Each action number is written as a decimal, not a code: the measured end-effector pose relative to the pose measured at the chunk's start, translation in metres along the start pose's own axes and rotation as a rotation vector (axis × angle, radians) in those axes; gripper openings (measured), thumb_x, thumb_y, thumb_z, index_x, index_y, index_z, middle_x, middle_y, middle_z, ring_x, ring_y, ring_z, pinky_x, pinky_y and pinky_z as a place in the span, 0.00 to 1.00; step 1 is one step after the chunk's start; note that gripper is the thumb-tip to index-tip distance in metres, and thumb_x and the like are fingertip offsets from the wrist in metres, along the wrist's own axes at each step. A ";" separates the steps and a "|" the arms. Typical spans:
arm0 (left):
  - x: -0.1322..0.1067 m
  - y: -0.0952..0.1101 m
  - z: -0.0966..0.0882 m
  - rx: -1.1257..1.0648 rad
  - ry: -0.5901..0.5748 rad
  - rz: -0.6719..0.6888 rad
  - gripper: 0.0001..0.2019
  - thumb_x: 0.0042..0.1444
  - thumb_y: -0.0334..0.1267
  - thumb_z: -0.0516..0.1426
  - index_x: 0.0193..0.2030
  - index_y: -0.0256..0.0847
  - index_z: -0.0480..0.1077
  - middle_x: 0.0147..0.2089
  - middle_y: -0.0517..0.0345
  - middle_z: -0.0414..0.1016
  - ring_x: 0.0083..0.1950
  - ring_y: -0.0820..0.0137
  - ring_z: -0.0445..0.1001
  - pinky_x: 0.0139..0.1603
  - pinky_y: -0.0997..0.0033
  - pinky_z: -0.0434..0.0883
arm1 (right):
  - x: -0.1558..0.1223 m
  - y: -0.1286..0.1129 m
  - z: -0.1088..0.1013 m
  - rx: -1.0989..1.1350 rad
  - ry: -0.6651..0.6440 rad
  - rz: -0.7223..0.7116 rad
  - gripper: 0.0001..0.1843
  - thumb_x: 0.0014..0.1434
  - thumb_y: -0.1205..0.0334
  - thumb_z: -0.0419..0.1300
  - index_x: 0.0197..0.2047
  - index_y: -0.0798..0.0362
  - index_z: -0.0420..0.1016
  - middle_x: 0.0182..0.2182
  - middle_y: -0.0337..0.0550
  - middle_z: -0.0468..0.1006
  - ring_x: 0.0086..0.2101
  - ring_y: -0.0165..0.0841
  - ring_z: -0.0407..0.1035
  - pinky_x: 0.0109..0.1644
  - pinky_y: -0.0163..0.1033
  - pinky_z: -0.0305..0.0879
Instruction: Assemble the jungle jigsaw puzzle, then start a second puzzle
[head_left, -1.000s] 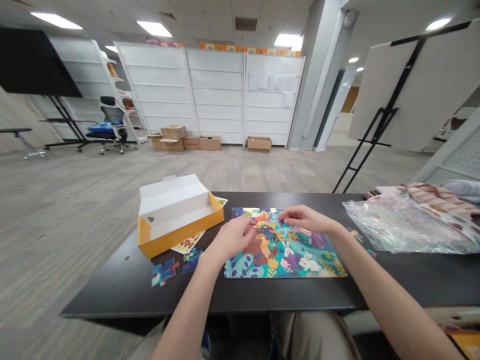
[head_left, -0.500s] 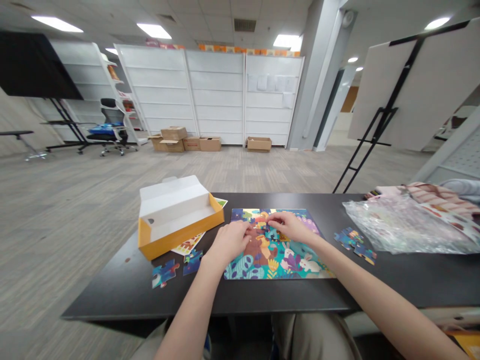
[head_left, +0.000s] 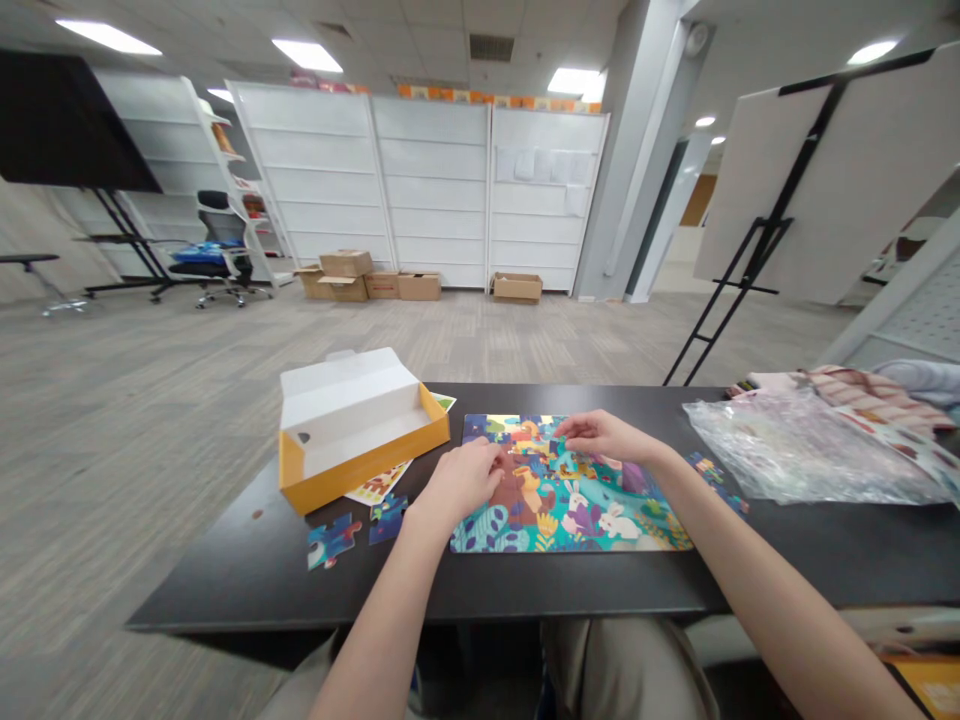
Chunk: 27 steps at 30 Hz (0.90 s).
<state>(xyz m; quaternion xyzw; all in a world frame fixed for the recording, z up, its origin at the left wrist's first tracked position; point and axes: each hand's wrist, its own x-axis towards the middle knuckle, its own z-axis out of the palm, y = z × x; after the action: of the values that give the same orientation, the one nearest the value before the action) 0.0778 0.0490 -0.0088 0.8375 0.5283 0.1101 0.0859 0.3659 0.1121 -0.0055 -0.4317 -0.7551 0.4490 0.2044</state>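
Observation:
A colourful jigsaw puzzle (head_left: 592, 515) with rabbits and leaves lies flat on the black table (head_left: 247, 570). My left hand (head_left: 461, 478) rests curled on the puzzle's left part, fingers bent together. My right hand (head_left: 604, 436) hovers over the puzzle's upper middle, fingertips pinched on a small puzzle piece (head_left: 559, 447). Loose blue puzzle pieces (head_left: 334, 538) lie left of the puzzle, and a few more loose pieces (head_left: 712, 478) lie to its right, partly hidden by my right forearm.
An open yellow box (head_left: 360, 430) with white inside stands at the left, over a printed sheet (head_left: 375, 488). Crumpled clear plastic (head_left: 802, 450) and striped cloth (head_left: 862, 390) lie at the right. An easel (head_left: 750, 260) stands behind the table.
My right hand has shifted right and up over the puzzle's upper middle. My left hand has stayed on the puzzle's left part.

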 end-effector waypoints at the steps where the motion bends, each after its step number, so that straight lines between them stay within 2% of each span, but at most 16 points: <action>1: 0.000 0.000 0.000 0.000 0.000 0.001 0.12 0.62 0.33 0.52 0.46 0.45 0.76 0.47 0.53 0.77 0.46 0.62 0.79 0.45 0.66 0.72 | 0.000 0.000 0.000 -0.001 -0.009 0.000 0.23 0.53 0.48 0.68 0.45 0.56 0.78 0.34 0.44 0.81 0.33 0.33 0.74 0.40 0.39 0.70; 12: 0.000 0.002 -0.001 -0.006 -0.018 -0.003 0.12 0.63 0.35 0.52 0.47 0.44 0.76 0.48 0.52 0.77 0.47 0.63 0.79 0.46 0.67 0.72 | 0.000 -0.006 0.009 -0.031 -0.051 -0.024 0.23 0.54 0.47 0.67 0.45 0.55 0.78 0.33 0.42 0.81 0.33 0.33 0.74 0.41 0.39 0.71; 20: -0.001 0.002 -0.002 -0.006 -0.020 0.000 0.13 0.63 0.35 0.51 0.48 0.44 0.75 0.48 0.52 0.76 0.47 0.61 0.78 0.46 0.65 0.73 | 0.005 -0.002 0.019 -0.093 0.028 -0.034 0.19 0.54 0.50 0.67 0.44 0.54 0.79 0.37 0.45 0.83 0.38 0.37 0.76 0.47 0.43 0.73; 27: 0.000 0.002 -0.001 0.004 -0.010 0.008 0.12 0.63 0.35 0.51 0.47 0.44 0.75 0.48 0.53 0.76 0.47 0.61 0.78 0.45 0.66 0.72 | 0.003 -0.007 0.020 -0.295 0.070 -0.066 0.17 0.51 0.58 0.67 0.45 0.54 0.80 0.39 0.45 0.82 0.35 0.35 0.73 0.41 0.40 0.70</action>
<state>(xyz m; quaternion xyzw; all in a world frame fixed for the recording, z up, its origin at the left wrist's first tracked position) 0.0788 0.0481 -0.0078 0.8403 0.5248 0.1050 0.0864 0.3474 0.1028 -0.0103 -0.4475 -0.8189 0.3111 0.1797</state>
